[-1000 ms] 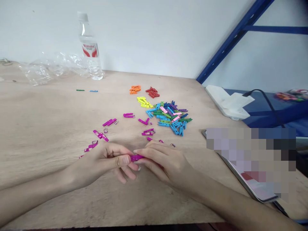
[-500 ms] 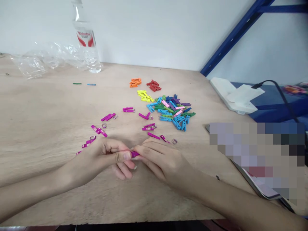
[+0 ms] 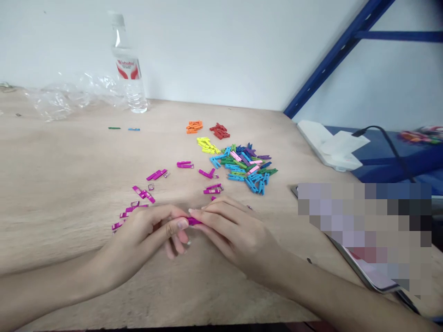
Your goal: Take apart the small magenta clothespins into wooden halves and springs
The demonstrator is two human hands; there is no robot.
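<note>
Between my two hands is a magenta clothespin (image 3: pixel 194 221), partly covered by fingers. My left hand (image 3: pixel 152 230) pinches its left end between thumb and forefinger. The fingers of my right hand (image 3: pixel 235 226) close on its right end. Beyond the hands lie magenta clothespin halves with loose metal springs, among them a pair (image 3: pixel 157 174), a crossed pair (image 3: pixel 143 193) and a pair with its spring (image 3: pixel 213 188). More magenta pieces (image 3: pixel 119 224) sit by my left wrist, some hidden behind it.
A mixed heap of clothespins (image 3: pixel 242 166) lies behind my right hand, with yellow (image 3: pixel 207 145), orange (image 3: pixel 194 127) and red (image 3: pixel 220 131) groups beyond. A bottle (image 3: pixel 129 74) and clear plastic (image 3: pixel 69 99) stand at the back left. A blurred-out device (image 3: pixel 377 276) lies at right.
The whole view has shifted, so the table appears slightly lower. Both hands keep their grip on the magenta clothespin; my right hand now covers more of the magenta pieces behind it.
</note>
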